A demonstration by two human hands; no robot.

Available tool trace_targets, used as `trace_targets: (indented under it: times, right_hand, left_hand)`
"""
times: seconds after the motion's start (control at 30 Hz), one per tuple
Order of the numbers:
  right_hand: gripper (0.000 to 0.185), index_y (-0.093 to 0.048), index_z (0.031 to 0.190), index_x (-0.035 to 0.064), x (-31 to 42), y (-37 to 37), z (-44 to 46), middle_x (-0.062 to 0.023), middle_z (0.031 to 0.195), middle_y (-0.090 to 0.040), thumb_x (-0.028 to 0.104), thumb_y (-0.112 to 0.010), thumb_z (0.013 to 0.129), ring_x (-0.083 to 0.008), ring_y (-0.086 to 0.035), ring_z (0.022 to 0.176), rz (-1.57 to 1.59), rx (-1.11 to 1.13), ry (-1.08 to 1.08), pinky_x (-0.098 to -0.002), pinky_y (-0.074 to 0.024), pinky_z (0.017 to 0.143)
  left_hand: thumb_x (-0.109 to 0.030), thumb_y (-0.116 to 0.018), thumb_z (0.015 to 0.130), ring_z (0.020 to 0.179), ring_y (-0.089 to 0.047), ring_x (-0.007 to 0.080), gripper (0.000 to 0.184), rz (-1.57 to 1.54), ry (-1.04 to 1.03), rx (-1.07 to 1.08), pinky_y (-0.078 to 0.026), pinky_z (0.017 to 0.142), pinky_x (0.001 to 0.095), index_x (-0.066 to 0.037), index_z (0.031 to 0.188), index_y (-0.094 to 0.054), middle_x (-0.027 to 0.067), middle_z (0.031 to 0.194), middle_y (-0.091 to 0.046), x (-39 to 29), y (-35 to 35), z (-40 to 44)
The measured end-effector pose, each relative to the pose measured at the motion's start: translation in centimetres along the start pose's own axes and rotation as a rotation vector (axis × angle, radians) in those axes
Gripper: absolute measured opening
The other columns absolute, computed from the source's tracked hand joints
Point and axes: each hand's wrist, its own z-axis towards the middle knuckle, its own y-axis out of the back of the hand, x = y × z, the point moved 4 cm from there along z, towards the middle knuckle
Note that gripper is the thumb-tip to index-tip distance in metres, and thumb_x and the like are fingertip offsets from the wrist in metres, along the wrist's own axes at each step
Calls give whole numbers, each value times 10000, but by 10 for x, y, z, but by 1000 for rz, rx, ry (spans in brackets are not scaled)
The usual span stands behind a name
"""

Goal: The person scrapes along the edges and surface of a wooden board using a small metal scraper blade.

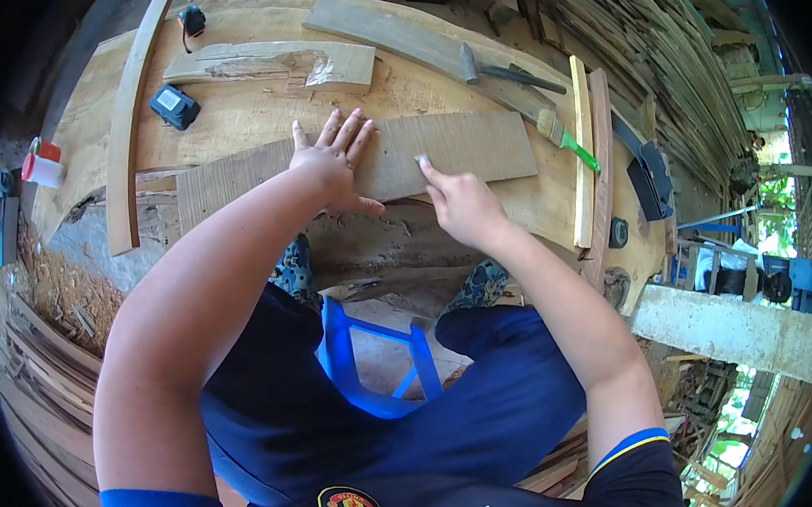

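Observation:
A flat brown wooden board (455,148) lies across the work slab in front of me. My left hand (334,170) rests on its surface with the fingers spread. On the board's near side, my right hand (462,204) has curled fingers, with the index finger pointing onto the wood. Something small and pale shows at that fingertip, too small to name. Behind the board is a rough wooden block (274,66) with a cracked, pitted side. To the right, a paintbrush (566,140) with a green handle lies beside a light wood strip (582,150).
A hammer (506,71) lies on a long plank (393,45) at the back. At left are a dark battery-like block (174,107), a long wood strip (134,131) and a red-and-white container (43,164). A blue stool (378,334) stands below me. Stacked wood slats (655,62) fill the right background.

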Motion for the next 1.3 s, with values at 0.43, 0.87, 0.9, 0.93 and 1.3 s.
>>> trace_targets:
  times: [0.43,0.87,0.9,0.93,1.3]
  right_hand:
    - [410,-605,1364,64,-6,4,14,-282,900,-679,136,-571,962,-447,-672,828,56,-16,-54,-504,-536,776]
    - [401,-605,1352,54,-16,-2,67,-236,1011,-705,173,-526,977,-408,-681,961,-12,-102,-53,-504,-547,845]
    - [403,-600,1356,61,-16,-1,62,-214,985,-719,190,-510,985,-396,-689,948,-30,-112,-30,-509,-556,829]
    - [407,-597,1362,64,-17,-1,55,-215,983,-719,190,-511,984,-398,-690,943,-26,-96,-40,-510,-555,829]
    - [400,-609,1362,67,-33,5,35,-253,992,-699,157,-548,977,-427,-689,865,24,-117,-37,-478,-552,806]
  left_hand:
    - [-889,-574,717,1570,14,331,1343,26,42,-9,-130,1201,674,-123,1627,50,89,1709,26,-5,-5,3]
    - [-896,-569,720,1569,28,330,1352,57,122,107,-99,1187,701,-151,1620,112,66,1708,88,-15,4,6]
    - [-899,-564,721,1569,26,333,1351,52,112,89,-99,1187,703,-151,1619,113,68,1707,87,-14,2,5]
    - [-901,-559,722,1569,23,336,1349,46,101,69,-99,1186,704,-151,1619,114,71,1707,85,-12,0,5]
    - [-906,-561,715,1567,39,337,1358,77,136,130,-106,1187,705,-157,1616,126,64,1706,95,-16,2,12]
